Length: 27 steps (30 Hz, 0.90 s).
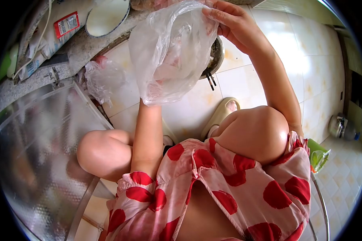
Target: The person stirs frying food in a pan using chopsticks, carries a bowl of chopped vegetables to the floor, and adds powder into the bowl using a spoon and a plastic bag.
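Note:
A clear, crumpled plastic bag (pixel 169 52) is held up in front of me, its mouth spread wide near the top of the view. My right hand (pixel 235 26) is closed on the bag's upper right rim, with thumb and fingers pinching the film. My left forearm rises to the bag's lower edge, and my left hand (pixel 161 82) shows only faintly through the plastic. Its fingers are hidden, so their grip is unclear. Partly covered by the bag, a round metal pan (pixel 218 56) stands on the floor with two dark prongs sticking out of its near side.
Another crumpled plastic bag (pixel 104 78) lies left, beside the counter (pixel 82 54). On that counter are a white bowl (pixel 107 18) with a dark rim and a packet with a red label (pixel 66 25). A clear-topped table (pixel 40 148) flanks my left knee. A kettle (pixel 338 125) stands far right.

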### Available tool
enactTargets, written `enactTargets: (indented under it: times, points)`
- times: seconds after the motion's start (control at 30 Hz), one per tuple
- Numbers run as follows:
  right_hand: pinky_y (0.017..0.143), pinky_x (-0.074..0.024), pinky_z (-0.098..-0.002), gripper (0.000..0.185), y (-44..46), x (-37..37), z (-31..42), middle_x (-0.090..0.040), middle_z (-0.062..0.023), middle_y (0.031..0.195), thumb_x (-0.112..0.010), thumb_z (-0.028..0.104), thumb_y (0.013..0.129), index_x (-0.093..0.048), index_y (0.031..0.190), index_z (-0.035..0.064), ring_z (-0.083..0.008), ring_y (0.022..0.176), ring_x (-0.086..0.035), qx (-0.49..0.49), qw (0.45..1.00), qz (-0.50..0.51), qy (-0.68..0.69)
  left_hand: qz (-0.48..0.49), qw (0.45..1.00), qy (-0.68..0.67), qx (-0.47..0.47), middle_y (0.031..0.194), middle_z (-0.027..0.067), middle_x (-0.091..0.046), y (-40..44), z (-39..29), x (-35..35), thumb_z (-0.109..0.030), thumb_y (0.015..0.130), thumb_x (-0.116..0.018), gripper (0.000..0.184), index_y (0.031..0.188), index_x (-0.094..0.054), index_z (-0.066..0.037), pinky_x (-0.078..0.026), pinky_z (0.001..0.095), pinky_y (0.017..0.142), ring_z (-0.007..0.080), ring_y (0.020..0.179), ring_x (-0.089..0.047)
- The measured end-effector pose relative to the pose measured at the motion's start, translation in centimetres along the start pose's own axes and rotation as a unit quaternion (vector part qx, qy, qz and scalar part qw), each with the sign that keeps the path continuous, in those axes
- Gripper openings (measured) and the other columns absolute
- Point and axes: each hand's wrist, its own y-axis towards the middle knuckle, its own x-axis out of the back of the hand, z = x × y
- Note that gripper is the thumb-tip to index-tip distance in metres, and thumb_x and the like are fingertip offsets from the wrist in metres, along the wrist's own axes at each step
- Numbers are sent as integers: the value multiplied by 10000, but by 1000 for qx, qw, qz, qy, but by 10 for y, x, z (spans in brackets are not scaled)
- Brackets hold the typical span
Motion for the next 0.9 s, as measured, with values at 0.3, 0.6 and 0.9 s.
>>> enactTargets:
  times: [0.3,0.6,0.9]
  points:
    - [614,-450,-217,196,-1,-11,12,-554,-1,790,-629,136,805,-531,931,22,-87,709,-535,146,985,-7,-88,-5,1000,11,-2,1167,151,-492,5,3,1,-282,826,-537,479,1210,-420,-21,-432,390,884,264,1047,-503]
    - [508,-404,-222,130,-4,-3,5,-520,-18,666,-659,115,763,-579,782,15,-90,572,-491,334,818,-82,-461,2,997,74,-16,1159,155,-496,27,-5,14,-271,830,-531,468,1207,-421,-16,-441,381,871,261,1032,-514]
    - [510,-381,-199,152,6,32,6,-532,12,641,-586,140,835,-572,804,-9,-36,593,-444,276,871,-192,-357,-236,944,229,14,1042,108,-540,35,-39,-8,-244,819,-505,355,1093,-490,-20,-452,340,788,221,954,-537]
